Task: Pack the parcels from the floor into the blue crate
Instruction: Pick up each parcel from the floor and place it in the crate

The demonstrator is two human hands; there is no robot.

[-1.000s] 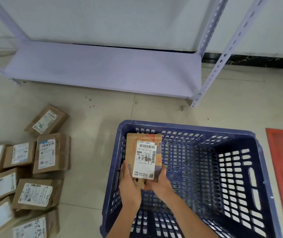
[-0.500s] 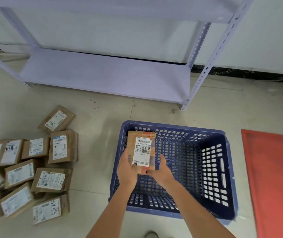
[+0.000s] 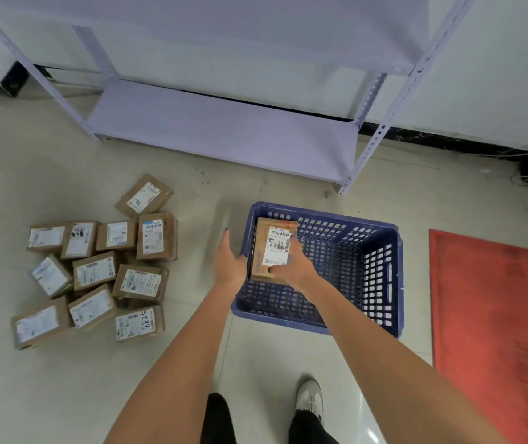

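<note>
Pale lilac shelving unit [image 3: 224, 136] against the wall, lowest shelf bare, corner post standing just behind the crate. Red mat [image 3: 493, 315] flat on the tiled floor, right of the crate and apart from it. Blue crate [image 3: 381, 283] on the floor directly ahead, open top upward, placed within arm's reach, probably so that each parcel travels only a short way. Cluster of parcels [image 3: 96, 270] on the floor to the left, a dozen or so, labels mostly upward, some overlapping (still to be packed). Single parcel [image 3: 273, 248] inside the crate against its near-left wall, label upward, apparently tucked into the corner to leave the rest of the floor free; whether resting on the bottom or held just above it cannot be told. Right hand [image 3: 291, 267] clamped on the parcel's near end, thumb on the label face, presumably steadying it for placement. Left hand [image 3: 229, 259] spread and empty, blurred, outside the crate's left wall, seemingly bound for the floor pile. White shoe [image 3: 310, 395] at the bottom edge.
</note>
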